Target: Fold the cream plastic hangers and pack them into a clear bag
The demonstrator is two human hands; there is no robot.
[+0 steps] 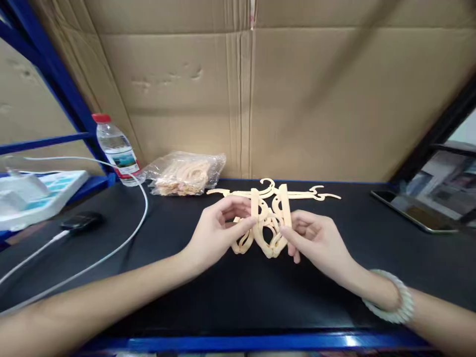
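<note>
Between my two hands is a cream plastic folding hanger (pixel 268 248), its two arms folded upward into a narrow U. My left hand (pixel 223 225) pinches the left arm between thumb and fingers. On the other side my right hand (pixel 314 238), with a pale beaded bracelet on the wrist, grips the right arm. More folded hanger parts (pixel 242 243) of the same colour show just behind, partly covered by my left fingers. Further back, an unfolded hanger (pixel 308 195) lies spread on the black tabletop, its middle partly hidden by the held one.
A clear plastic bag of cream hangers (pixel 186 173) lies at the back, beside a red-capped water bottle (pixel 117 151). A white cable (pixel 136 230) crosses the left side near a black device (pixel 82 221) and a power strip (pixel 40 198). A phone-like slab (pixel 412 210) lies right. Cardboard (pixel 334 99) stands behind.
</note>
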